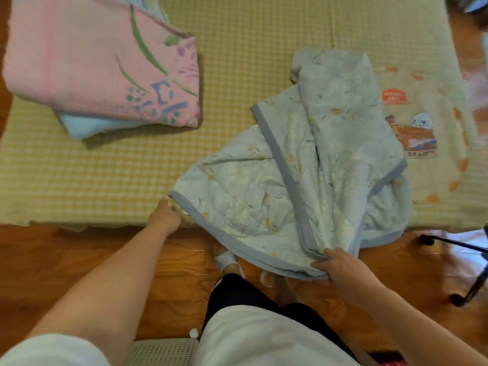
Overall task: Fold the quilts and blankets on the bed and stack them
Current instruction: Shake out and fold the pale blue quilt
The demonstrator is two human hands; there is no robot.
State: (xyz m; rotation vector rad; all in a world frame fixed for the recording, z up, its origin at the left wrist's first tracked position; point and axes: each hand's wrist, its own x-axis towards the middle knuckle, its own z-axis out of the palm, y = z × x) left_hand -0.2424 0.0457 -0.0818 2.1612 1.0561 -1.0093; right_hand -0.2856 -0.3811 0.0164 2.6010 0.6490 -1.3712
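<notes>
Head view, looking down over the near edge of the bed (79, 180), which has a yellow-checked cover. A pale blue floral quilt (303, 180) with a grey-blue border lies crumpled on the right half of the bed, its near part hanging over the edge above the wooden floor (396, 273).

The left hand (165, 216) is at the quilt's left corner on the bed edge. Its fingers are curled into the fabric there, apparently pinching the corner, though the fingertips are hidden by the hand itself. The right hand (340, 268) grips the near, overhanging border of the quilt, with the thumb on top of the fold and the fingers under it.

At the far left of the bed sits a folded stack: a pink patterned blanket (100, 62) on top of a light blue folded one (87, 125). A beige printed cloth (427, 114) lies flat at the bed's right side, partly under the quilt.
</notes>
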